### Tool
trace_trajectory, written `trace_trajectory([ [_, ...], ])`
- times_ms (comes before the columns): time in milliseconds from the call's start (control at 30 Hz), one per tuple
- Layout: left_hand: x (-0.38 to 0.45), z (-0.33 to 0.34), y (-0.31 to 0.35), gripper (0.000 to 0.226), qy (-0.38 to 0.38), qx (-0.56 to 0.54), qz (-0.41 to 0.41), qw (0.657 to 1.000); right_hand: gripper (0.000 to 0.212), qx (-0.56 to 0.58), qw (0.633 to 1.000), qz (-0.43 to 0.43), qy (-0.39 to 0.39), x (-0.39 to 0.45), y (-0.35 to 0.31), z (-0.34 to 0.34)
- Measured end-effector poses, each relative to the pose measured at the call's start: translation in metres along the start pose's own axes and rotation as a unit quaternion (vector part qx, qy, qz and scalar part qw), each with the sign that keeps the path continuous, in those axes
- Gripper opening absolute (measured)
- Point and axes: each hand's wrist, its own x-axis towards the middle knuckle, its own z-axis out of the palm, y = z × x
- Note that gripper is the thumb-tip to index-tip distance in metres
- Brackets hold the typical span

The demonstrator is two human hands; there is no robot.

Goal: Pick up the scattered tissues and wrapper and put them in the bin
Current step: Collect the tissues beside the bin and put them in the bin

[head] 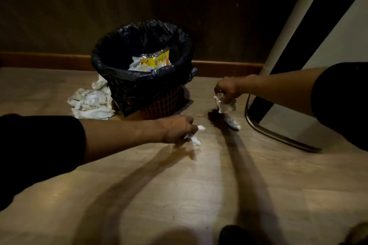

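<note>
A red mesh bin (pixel 159 105) lined with a black bag (pixel 123 45) stands on the wooden floor by the wall; inside lie tissues and a yellow wrapper (pixel 156 59). My left hand (pixel 177 130) is low in front of the bin, fingers closed on a small crumpled white tissue (pixel 196 139). To the right of the bin, my right hand (pixel 227 88) hangs above the floor, closed on a crumpled white tissue (pixel 226 104). Under it a small white scrap (pixel 233 122) lies on the floor. A heap of white tissues (pixel 91 101) rests against the bin's left side.
A dark wood-panelled wall with a brown skirting board (pixel 43 60) runs behind the bin. A slanted white pole (pixel 294 16) and a curved metal frame foot (pixel 278 135) stand at the right. Dark shapes (pixel 239 234) sit at the bottom edge.
</note>
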Motion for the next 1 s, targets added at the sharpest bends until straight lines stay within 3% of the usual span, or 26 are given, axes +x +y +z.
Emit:
trace_trajectory([
  [367, -0.005, -0.128, -0.014, 0.039, 0.235, -0.017, -0.07, 0.969, 0.034, 0.145, 0.972, 0.111, 0.144, -0.05, 0.009, -0.052],
  [500, -0.017, -0.159, -0.033, 0.036, 0.316, -0.028, -0.117, 0.941, 0.043, 0.252, 0.914, 0.135, 0.29, -0.063, 0.015, -0.079],
  [567, -0.026, -0.169, -0.049, 0.033, 0.345, -0.046, -0.159, 0.924, 0.038, 0.308, 0.876, 0.135, 0.346, -0.064, 0.008, -0.097],
  [733, -0.053, -0.175, -0.093, 0.03, 0.425, -0.1, -0.286, 0.853, 0.037, 0.427, 0.795, 0.09, 0.422, -0.047, -0.018, -0.139],
  [800, -0.063, -0.172, -0.108, 0.036, 0.422, -0.124, -0.337, 0.832, 0.035, 0.461, 0.784, 0.053, 0.412, -0.039, -0.033, -0.154],
  [900, -0.075, -0.165, -0.124, 0.055, 0.36, -0.157, -0.396, 0.83, 0.032, 0.495, 0.774, 0.018, 0.395, -0.026, -0.061, -0.172],
  [1000, -0.084, -0.158, -0.131, 0.07, 0.328, -0.245, -0.409, 0.815, 0.031, 0.528, 0.776, 0.011, 0.345, -0.012, -0.087, -0.188],
])
